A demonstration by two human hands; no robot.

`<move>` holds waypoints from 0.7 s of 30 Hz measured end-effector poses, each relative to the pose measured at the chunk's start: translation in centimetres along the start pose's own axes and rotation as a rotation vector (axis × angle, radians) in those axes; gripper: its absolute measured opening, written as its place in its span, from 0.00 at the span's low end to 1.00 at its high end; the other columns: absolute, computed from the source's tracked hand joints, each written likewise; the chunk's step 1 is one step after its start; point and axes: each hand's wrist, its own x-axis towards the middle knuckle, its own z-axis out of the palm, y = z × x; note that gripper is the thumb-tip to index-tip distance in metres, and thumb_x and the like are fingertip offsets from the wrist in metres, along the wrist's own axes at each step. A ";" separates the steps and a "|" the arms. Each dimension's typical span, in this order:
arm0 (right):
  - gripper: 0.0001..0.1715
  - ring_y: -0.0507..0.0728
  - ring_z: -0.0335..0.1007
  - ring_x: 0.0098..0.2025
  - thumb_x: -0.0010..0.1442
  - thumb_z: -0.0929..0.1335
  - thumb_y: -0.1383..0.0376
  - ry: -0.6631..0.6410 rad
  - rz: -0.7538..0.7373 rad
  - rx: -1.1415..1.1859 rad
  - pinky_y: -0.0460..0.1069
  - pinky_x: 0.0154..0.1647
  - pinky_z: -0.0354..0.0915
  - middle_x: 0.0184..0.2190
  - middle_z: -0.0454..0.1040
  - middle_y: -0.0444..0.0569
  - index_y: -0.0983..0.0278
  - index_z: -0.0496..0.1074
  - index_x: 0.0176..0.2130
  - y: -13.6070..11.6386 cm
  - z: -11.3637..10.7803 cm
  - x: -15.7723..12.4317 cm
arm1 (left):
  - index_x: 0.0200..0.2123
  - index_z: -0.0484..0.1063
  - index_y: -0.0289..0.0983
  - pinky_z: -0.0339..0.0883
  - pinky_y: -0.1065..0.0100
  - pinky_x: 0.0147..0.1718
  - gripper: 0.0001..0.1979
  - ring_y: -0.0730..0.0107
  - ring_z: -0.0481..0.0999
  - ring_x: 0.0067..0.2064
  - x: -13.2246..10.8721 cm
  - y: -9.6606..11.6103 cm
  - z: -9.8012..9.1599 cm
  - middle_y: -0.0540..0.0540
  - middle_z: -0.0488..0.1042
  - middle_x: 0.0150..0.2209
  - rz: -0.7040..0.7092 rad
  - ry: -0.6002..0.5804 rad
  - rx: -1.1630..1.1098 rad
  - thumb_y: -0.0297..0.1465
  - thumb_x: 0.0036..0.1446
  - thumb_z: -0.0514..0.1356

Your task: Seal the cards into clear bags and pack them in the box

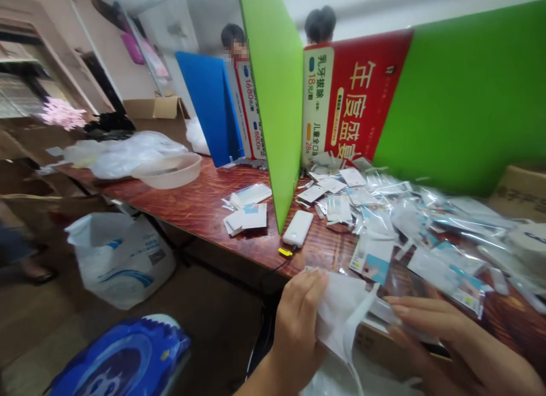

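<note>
My left hand (pixel 298 316) is closed on a white, thin, folded cloth-like piece (pixel 341 305) with a narrow strap or edge hanging down; its exact kind I cannot make out. To the right of it my right hand (pixel 447 333) is blurred, with long fingers stretched toward the white piece. A pale, shiny strip (pixel 379 309) shows by its fingertips, and whether the fingers grip it is unclear. Just beyond both hands lie clear packets with printed cards (pixel 372 259) in white and light blue. Under the hands is whitish plastic (pixel 336 379), partly hidden.
A green divider (pixel 277 128) stands on the wooden table (pixel 205 199), with a white power bank (pixel 297 228) at its foot. Left of it are stacked cards (pixel 247 218) and a pale basin (pixel 170 174). A white bag (pixel 121 265) and blue package (pixel 123 356) sit lower left. People are behind the panels.
</note>
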 end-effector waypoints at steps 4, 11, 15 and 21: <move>0.07 0.52 0.78 0.38 0.65 0.66 0.66 -0.097 0.044 0.056 0.41 0.40 0.74 0.39 0.77 0.47 0.58 0.71 0.44 -0.6 -0.3 1.2 | 0.57 0.65 0.27 0.65 0.56 0.56 0.19 0.56 0.70 0.56 0.4 1.2 -0.1 0.33 0.75 0.49 0.028 0.018 0.111 0.27 0.63 0.50; 0.05 0.53 0.76 0.41 0.60 0.72 0.60 0.011 0.405 0.254 0.42 0.41 0.74 0.39 0.74 0.46 0.56 0.78 0.38 -0.8 1.3 -0.3 | 0.55 0.68 0.21 0.57 0.55 0.63 0.21 0.54 0.60 0.66 1.2 2.2 -0.1 0.29 0.74 0.53 0.202 -0.036 0.221 0.17 0.62 0.44; 0.12 0.62 0.74 0.50 0.57 0.72 0.55 0.031 0.623 0.357 0.51 0.47 0.75 0.49 0.74 0.53 0.58 0.81 0.37 -0.4 2.7 -1.6 | 0.55 0.69 0.24 0.59 0.56 0.63 0.20 0.54 0.60 0.67 1.4 2.2 -0.1 0.33 0.75 0.55 0.247 -0.067 0.235 0.19 0.65 0.45; 0.17 0.64 0.79 0.42 0.59 0.71 0.51 -0.076 0.726 0.466 0.54 0.43 0.77 0.40 0.80 0.54 0.60 0.82 0.38 0.3 4.4 -2.4 | 0.52 0.72 0.25 0.71 0.56 0.56 0.20 0.54 0.71 0.60 1.3 2.4 0.1 0.36 0.76 0.54 0.293 -0.136 0.219 0.20 0.67 0.44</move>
